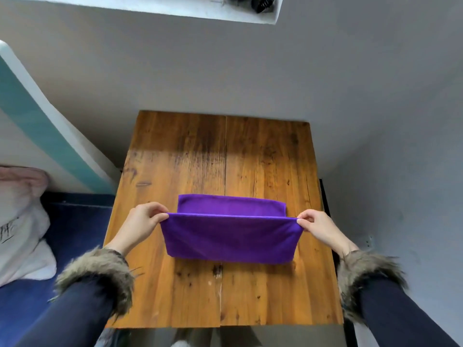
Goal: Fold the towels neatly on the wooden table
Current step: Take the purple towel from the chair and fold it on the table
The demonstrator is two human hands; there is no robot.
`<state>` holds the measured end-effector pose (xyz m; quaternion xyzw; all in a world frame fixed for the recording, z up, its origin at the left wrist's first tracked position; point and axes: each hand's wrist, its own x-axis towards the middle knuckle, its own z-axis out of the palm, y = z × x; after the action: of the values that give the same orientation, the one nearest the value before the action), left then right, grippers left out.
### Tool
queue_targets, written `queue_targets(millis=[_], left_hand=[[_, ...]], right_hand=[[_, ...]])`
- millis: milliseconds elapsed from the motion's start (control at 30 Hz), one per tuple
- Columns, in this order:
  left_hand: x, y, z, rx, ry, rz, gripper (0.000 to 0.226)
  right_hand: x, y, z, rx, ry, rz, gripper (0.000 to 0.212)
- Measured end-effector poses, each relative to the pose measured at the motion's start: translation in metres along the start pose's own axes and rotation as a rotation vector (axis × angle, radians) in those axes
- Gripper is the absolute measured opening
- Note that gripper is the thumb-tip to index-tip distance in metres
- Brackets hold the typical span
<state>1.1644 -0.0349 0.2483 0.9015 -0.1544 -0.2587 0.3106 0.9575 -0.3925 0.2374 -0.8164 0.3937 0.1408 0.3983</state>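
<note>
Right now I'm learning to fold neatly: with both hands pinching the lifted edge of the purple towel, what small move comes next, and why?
Probably carry the lifted edge forward and lay it on the far edge. The left hand and right hand each pinch a corner of the towel, taut and raised above the table, while the far strip lies flat beyond.

Grey wall (250, 71), white shelf (150, 6), blue floor (22, 304)

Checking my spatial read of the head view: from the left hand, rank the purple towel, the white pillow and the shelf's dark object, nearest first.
1. Purple towel: pinched at its corner by the left hand.
2. White pillow: off the table, to the left.
3. Dark object: on the shelf, top of view.
</note>
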Motion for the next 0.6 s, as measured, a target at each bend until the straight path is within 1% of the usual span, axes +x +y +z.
queue_targets(millis=[100,267,367,500,600], left_hand=[[0.028,0.006,0.005,0.003,0.046,0.015,0.007],[0.081,-0.003,0.025,0.010,0.077,-0.007,0.007],[0.101,-0.008,0.041,0.006,0.081,-0.051,0.005],[0.117,-0.021,0.059,0.001,0.048,-0.131,0.004],[0.124,-0.030,0.066,-0.061,0.073,-0.191,0.013]], right_hand=[[0.025,-0.007,0.001,0.021,0.068,-0.008,0.010],[0.070,-0.002,0.015,0.031,0.148,0.008,0.006],[0.092,0.008,0.030,0.034,0.162,0.023,0.007],[0.108,0.020,0.046,0.066,0.155,0.058,0.004],[0.114,0.026,0.053,0.147,0.171,0.083,0.002]])
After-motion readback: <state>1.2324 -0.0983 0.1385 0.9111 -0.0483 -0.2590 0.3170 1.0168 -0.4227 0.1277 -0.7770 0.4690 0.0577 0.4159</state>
